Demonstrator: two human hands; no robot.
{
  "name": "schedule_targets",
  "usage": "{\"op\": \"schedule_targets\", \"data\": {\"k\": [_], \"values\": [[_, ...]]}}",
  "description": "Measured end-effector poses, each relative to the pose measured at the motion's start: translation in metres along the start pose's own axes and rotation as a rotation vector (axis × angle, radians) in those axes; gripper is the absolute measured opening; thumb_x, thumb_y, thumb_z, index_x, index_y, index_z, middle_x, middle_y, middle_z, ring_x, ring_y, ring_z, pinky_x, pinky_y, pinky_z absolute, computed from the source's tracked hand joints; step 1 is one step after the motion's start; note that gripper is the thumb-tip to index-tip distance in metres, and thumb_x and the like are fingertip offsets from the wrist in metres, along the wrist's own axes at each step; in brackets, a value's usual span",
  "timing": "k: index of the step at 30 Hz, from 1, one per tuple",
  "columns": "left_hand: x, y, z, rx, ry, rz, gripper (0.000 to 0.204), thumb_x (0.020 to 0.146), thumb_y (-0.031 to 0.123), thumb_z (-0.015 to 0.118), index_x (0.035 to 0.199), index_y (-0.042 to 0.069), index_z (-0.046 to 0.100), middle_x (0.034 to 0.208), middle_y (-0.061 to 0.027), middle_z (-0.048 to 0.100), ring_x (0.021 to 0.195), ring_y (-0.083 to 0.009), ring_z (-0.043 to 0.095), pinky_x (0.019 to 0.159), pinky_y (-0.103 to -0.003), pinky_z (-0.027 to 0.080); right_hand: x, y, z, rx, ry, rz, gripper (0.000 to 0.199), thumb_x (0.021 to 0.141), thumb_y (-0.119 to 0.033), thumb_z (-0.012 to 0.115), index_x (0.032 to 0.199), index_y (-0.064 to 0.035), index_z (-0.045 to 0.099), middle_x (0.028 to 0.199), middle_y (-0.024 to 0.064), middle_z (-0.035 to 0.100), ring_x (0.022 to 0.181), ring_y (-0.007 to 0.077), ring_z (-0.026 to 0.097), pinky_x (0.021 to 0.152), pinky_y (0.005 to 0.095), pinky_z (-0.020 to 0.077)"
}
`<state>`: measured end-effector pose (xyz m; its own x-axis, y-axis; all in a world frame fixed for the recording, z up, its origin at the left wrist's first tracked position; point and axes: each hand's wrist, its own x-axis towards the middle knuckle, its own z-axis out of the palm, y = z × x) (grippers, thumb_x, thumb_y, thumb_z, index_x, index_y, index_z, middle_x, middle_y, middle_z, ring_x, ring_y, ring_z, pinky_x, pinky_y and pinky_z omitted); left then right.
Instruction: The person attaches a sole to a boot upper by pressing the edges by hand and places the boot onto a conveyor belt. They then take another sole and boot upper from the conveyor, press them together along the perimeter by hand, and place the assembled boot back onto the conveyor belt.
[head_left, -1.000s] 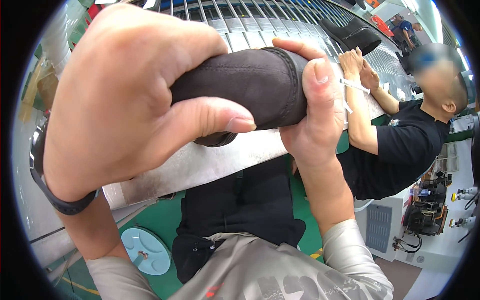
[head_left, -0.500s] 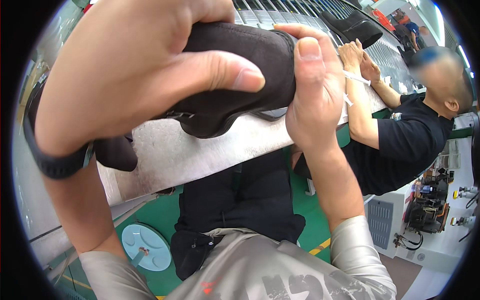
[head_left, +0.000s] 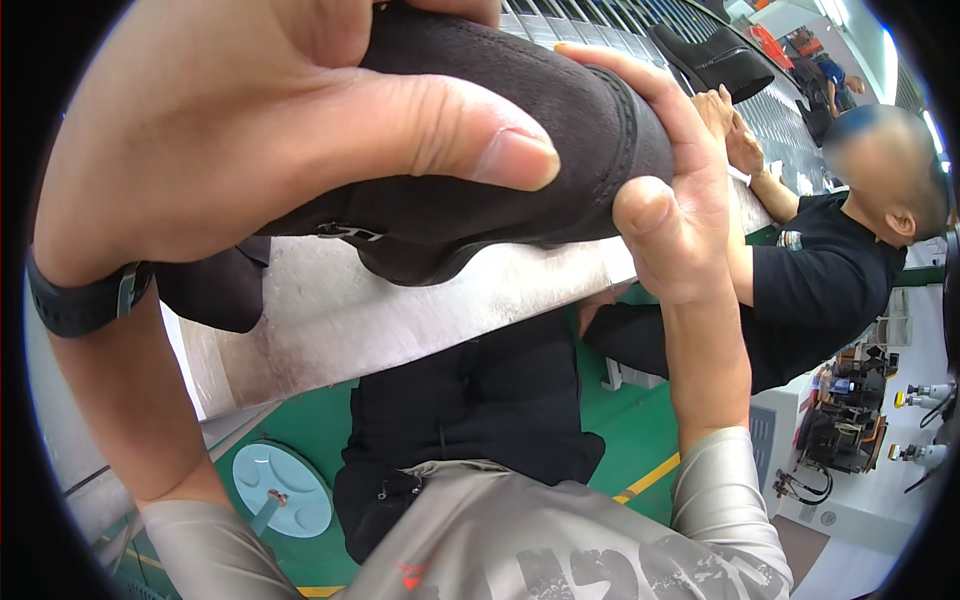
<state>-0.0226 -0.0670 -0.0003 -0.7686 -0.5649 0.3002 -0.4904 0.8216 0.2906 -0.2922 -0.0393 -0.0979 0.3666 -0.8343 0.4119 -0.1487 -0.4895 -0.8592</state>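
A dark suede ankle boot is held up close in both my hands, above a pale metal bench. My left hand grips its upper from the left, the thumb lying along the near side. My right hand wraps the rounded, stitched-rim end at the right, fingers over the top and thumb at the lower edge. A silver zip pull shows on the boot below my left hand. My left hand hides the boot's left part. Behind my left wrist is a dark shape, possibly another boot.
The metal bench top runs beneath the boot. Beyond it, a conveyor of metal rollers carries another black boot. A co-worker in black sits close at the right, hands over the conveyor. A light-blue round stool stands at lower left.
The boot appears larger and its right end has moved right. My right hand has gone right with it, its thumb now lower on the rim. My left hand still grips the upper.
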Motion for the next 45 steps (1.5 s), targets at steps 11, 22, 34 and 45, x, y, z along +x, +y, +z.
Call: {"op": "schedule_targets", "data": {"k": [11,22,34,45], "values": [[0.002,-0.015,0.042,0.149,0.611,0.277,0.068,0.074,0.058,0.095,0.096,-0.004,0.077,0.084,-0.0172,0.075,0.083,-0.0315,0.073,0.081,-0.041,0.059,-0.026,-0.005,0.018,-0.189,0.226,-0.060,0.075,0.085,-0.043,0.094,0.133,0.0040,0.060,0.117,0.0127,0.070,0.104,0.0196,0.070,0.092,0.0339,0.0575],[-0.037,0.027,0.072,-0.488,0.613,0.243,0.042,0.107,0.031,0.056,0.117,-0.006,0.075,0.126,-0.0246,0.073,0.133,-0.0314,0.061,0.117,-0.044,0.041,-0.114,-0.028,0.135,-0.041,0.220,-0.259,0.128,0.086,-0.038,0.094,0.165,0.0128,0.008,0.171,0.0369,0.021,0.156,0.0414,0.038,0.127,0.0495,0.0359],[-0.049,0.035,0.094,-0.335,0.661,0.319,0.032,0.101,0.026,0.063,0.112,-0.002,0.074,0.122,-0.0214,0.072,0.120,-0.0314,0.067,0.112,-0.043,0.042,-0.145,-0.023,0.138,-0.133,0.195,-0.251,0.122,0.090,-0.027,0.088,0.167,0.0133,0.003,0.170,0.0336,0.027,0.154,0.0384,0.042,0.125,0.0469,0.0366],[-0.152,0.088,0.221,-0.798,1.167,-0.514,0.037,0.108,0.022,0.069,0.134,-0.002,0.056,0.132,-0.0149,0.065,0.125,-0.0216,0.064,0.109,-0.038,0.052,-0.199,-0.032,0.106,0.461,0.305,0.329,0.054,0.091,-0.004,0.075,0.141,0.0044,0.059,0.131,0.0126,0.069,0.118,0.0230,0.068,0.105,0.0402,0.0547]]}}
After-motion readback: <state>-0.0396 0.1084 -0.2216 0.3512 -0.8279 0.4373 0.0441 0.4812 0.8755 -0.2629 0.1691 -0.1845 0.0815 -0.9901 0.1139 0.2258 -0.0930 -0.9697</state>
